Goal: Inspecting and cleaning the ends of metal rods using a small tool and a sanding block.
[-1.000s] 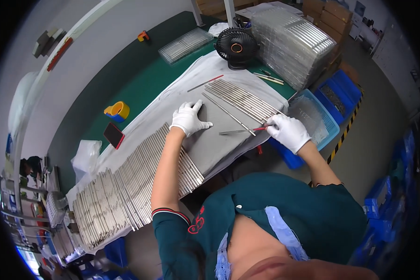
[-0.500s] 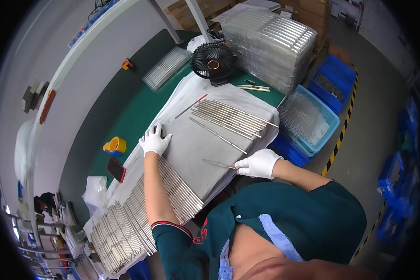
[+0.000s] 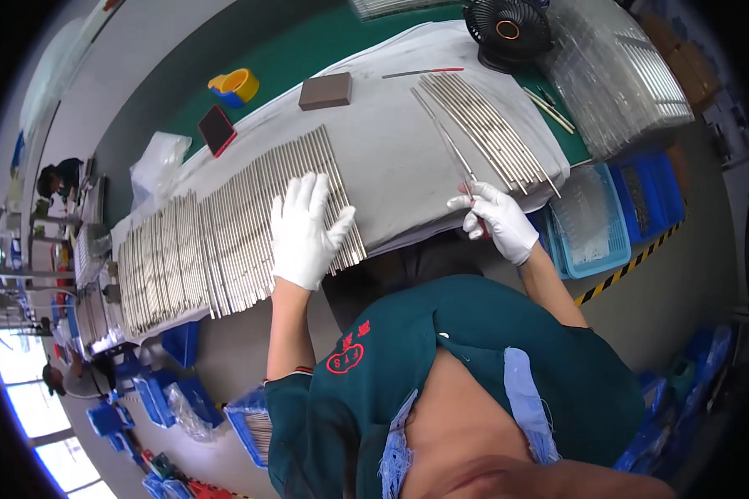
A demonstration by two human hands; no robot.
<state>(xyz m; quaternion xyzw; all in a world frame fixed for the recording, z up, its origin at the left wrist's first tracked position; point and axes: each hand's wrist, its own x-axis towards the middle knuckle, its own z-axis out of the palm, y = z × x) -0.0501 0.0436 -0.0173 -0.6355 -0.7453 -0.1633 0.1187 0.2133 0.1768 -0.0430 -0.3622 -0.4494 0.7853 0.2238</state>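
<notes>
Rods: a long row of metal rods (image 3: 225, 241) lay side by side on the grey cloth (image 3: 391, 166) over the worktop.
Left hand (image 3: 308, 229): gloved, flat, fingers spread, pressed on the row's right end.
Right hand (image 3: 495, 220): gloved, grip pinched on one thin rod (image 3: 449, 145) near the cloth's front edge.
Second batch (image 3: 483, 129): rods beside a black fan (image 3: 508, 29).

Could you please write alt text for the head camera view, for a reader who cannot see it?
A person in white gloves works at a cloth-covered bench: the left hand lies flat on a long row of thin metal rods, while the right hand pinches a single rod. A second rod group and a black fan lie beyond.
</notes>
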